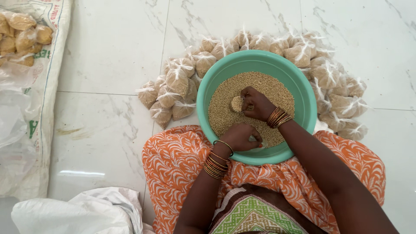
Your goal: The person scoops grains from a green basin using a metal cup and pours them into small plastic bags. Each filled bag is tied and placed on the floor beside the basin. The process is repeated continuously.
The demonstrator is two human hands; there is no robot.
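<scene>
Small grain scoop [236, 104] in right hand [256, 104] fingers, over basin [303, 93].

A single head-worn view looks almost straight down from above the seated person, close enough that the forearms and lap fill the lower frame. The basin [255, 106] sits near centre, the white tiled floor [108, 65] stretching toward the top and left edges.
</scene>
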